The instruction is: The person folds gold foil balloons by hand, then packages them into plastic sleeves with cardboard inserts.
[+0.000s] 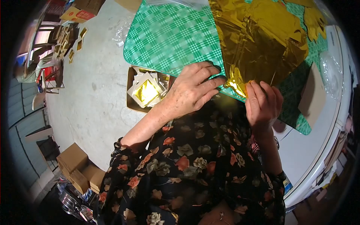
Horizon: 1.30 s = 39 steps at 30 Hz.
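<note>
A large sheet of shiny gold foil point(262, 48) lies over the green plaid tabletop point(168, 41), its near corner crumpled and bright at the table's front edge. My right hand point(263, 103) is closed on that near corner, fingers bent and pressed together. From the left, my left hand point(197, 85) reaches in with dark-tipped fingers curled together, closed at the foil's left edge. Below the tabletop, near my left forearm, stands an open cardboard box point(132, 99) holding several cards and a gold foil-covered square point(147, 92).
Clear plastic film point(180, 3) lies at the far edge of the table. At right, a grey-brown board point(312, 93) leans by a white surface point(296, 150). Gold-and-white cards point(80, 45) hang around a rack at far left; cardboard boxes point(77, 163) stand on the floor.
</note>
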Available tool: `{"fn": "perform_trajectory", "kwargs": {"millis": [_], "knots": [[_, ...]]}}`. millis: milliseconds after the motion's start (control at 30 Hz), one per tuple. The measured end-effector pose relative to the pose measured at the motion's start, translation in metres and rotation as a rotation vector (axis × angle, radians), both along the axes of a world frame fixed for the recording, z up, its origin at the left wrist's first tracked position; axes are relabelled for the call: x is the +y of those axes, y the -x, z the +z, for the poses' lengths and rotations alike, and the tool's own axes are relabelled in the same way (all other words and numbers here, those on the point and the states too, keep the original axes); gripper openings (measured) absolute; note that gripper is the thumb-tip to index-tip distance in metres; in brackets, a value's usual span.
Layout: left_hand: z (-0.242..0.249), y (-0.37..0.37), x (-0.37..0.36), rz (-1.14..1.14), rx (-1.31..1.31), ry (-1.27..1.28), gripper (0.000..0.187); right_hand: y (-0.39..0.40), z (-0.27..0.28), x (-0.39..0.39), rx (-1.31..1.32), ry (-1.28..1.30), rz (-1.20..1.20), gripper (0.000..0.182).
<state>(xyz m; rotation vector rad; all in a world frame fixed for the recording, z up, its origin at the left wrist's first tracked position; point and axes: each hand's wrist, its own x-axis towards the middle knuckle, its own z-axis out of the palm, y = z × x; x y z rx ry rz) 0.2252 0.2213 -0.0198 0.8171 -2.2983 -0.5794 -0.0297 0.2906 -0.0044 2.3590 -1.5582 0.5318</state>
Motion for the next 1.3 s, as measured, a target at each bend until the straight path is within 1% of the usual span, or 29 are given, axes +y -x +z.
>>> {"fn": "perform_trajectory", "kwargs": {"millis": [200, 467, 567, 667, 800, 1033, 1300], "knots": [[0.003, 0.002, -0.002, -0.034, -0.068, 0.056, 0.033, 0.002, -0.002, -0.001, -0.031, -0.021, 0.013, 0.035], [-0.002, 0.000, -0.003, -0.046, -0.047, 0.070, 0.033, -0.003, 0.005, -0.001, -0.093, -0.080, 0.055, 0.040], [-0.001, -0.001, -0.004, -0.051, -0.056, 0.073, 0.033, -0.010, 0.019, 0.000, -0.153, -0.186, 0.082, 0.040], [-0.002, 0.000, -0.005, -0.054, -0.057, 0.091, 0.033, -0.013, 0.008, -0.002, -0.157, -0.158, 0.143, 0.040], [-0.005, -0.001, -0.005, -0.057, -0.041, 0.107, 0.033, -0.020, -0.001, -0.002, -0.207, -0.154, 0.159, 0.037], [-0.005, -0.001, -0.006, -0.056, -0.044, 0.119, 0.034, -0.027, -0.011, -0.002, -0.284, -0.098, 0.114, 0.029], [-0.007, 0.000, -0.006, -0.052, -0.011, 0.113, 0.034, -0.029, -0.021, 0.002, -0.300, -0.050, 0.125, 0.026]]}}
